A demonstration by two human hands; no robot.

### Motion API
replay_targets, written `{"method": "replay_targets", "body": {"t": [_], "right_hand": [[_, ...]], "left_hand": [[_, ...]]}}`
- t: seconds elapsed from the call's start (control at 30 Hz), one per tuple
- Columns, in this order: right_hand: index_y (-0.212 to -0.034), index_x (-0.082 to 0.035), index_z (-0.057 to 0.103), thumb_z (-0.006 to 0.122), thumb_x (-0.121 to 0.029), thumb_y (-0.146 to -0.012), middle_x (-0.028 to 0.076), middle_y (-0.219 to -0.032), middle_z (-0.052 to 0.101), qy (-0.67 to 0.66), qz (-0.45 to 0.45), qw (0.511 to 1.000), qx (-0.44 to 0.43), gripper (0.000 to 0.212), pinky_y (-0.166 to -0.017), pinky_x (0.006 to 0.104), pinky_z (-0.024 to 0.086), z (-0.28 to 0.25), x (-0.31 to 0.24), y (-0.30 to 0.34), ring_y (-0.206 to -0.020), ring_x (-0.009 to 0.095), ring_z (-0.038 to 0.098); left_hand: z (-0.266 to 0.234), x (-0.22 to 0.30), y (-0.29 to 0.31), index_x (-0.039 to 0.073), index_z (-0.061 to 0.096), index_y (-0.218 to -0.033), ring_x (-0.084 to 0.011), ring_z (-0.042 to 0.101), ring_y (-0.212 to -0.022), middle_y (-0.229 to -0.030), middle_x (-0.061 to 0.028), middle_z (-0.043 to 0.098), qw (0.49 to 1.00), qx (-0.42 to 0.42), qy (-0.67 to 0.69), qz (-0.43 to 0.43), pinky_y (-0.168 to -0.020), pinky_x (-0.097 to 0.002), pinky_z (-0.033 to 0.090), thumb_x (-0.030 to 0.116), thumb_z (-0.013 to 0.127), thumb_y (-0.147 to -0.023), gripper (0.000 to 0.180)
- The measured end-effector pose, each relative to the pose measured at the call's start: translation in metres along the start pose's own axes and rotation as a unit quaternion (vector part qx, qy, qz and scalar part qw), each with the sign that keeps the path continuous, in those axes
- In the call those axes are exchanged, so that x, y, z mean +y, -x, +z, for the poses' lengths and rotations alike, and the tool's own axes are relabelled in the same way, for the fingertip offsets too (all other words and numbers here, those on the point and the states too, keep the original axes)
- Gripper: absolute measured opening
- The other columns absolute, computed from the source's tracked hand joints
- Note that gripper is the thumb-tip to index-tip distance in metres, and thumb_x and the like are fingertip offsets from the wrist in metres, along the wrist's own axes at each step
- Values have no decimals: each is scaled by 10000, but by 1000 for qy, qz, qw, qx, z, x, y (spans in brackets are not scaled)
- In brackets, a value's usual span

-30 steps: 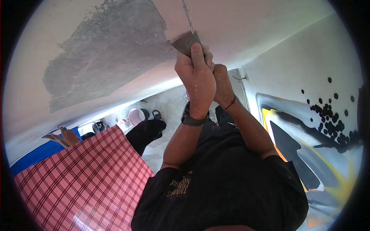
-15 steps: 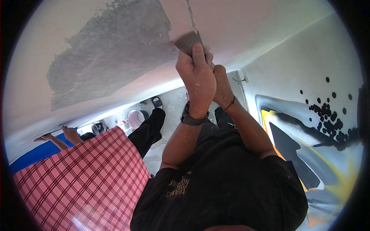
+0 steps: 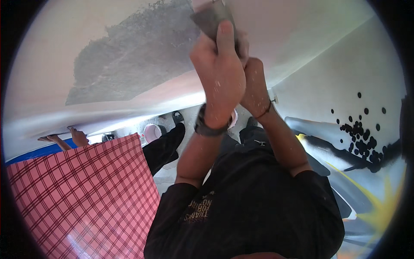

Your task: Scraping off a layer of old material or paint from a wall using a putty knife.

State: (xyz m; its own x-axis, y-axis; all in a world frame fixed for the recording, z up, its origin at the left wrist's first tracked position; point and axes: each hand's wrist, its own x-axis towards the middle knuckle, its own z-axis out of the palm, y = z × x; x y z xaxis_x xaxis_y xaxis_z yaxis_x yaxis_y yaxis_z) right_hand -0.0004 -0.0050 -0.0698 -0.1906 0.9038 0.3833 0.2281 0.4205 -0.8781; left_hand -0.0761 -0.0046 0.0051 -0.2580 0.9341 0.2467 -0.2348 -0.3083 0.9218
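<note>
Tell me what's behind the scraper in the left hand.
Behind the scraper is the wall: a grey patch shows to its left, paler surface to its right. The scraper and left hand cover what lies directly behind them, so that part can't be seen.

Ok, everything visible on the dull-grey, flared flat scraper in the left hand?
The dull-grey, flared flat scraper looks metallic, slightly blurred. Its wide edge faces up-left near the picture's top, by the rough grey wall patch. The bare left hand grips it, thumb flat on its face. Any handle is hidden; edge contact can't be told.
</note>
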Motion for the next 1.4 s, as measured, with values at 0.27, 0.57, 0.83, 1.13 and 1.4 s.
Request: {"method": "replay_targets", "body": {"t": [0.27,0.57,0.83,1.13,1.4], "right_hand": [[-746,80,568,579,-268,-942,313,-686,571,-3,221,975,-4,399,-557,481,453,55,145,112,-727,471,640],[-1392,2,412,621,-97,-903,214,-777,659,-76,31,996,36,541,-674,409,513,-2,56,91,-830,362,714],[-1152,62,535,631,-172,-927,286,-868,658,-152,65,986,35,338,-712,394,519,-21,6,28,-894,422,696],[-1240,59,515,600,-114,-925,232,-984,682,-172,259,944,-105,369,-854,386,515,2,108,178,-1015,240,671],[-1416,33,398,650,-53,-866,126,-954,687,-116,59,991,-16,611,-854,359,515,-47,17,44,-968,194,650]], "left_hand": [[-52,-162,56,40,605,-795,-77,466,-481,-623,-12,559,960,28,-31,-277,-449,-242,338,301,534,-1044,367],[-9,-89,72,11,632,-884,-60,478,-476,-652,-26,618,983,-24,-42,-176,-449,-216,335,253,557,-1037,296],[19,-24,9,25,620,-782,-91,488,-486,-639,-50,610,993,-25,-41,-105,-471,-243,357,275,569,-1021,350],[-32,-149,115,24,611,-818,-84,488,-468,-628,-27,587,940,13,-68,-335,-454,-230,371,278,540,-1037,343],[50,-15,19,5,594,-773,-49,469,-489,-594,-22,579,999,-32,-23,6,-440,-224,327,228,556,-1032,344]]}}
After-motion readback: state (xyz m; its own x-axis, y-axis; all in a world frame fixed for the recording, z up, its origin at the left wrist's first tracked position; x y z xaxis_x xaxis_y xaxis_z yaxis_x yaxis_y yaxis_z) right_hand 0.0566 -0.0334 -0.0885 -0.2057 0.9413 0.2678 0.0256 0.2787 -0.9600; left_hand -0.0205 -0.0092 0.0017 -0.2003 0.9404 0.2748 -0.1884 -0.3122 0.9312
